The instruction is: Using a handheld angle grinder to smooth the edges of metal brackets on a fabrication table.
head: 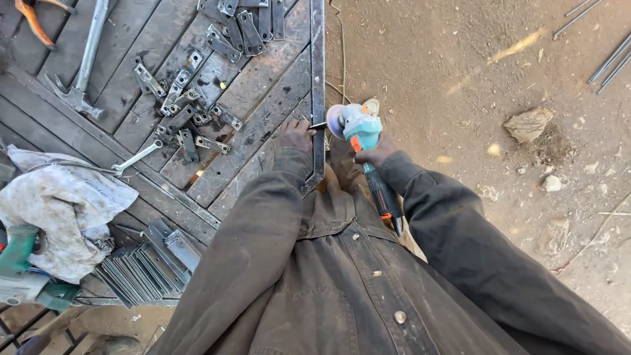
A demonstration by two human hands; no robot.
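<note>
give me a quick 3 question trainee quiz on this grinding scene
1. Multiple choice: the right hand holds A) a hammer B) a teal angle grinder C) a spanner.
2. True or false: the left hand rests on the metal frame at the table's edge.
3. What lies on the table beside the grey cloth, near its upper right corner?

Key: 1 B. 2 True. 3 A spanner.

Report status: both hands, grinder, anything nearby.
Left hand pressed on metal frame. Right hand gripping angle grinder, disc at frame edge. Loose brackets beside the left hand.
</note>
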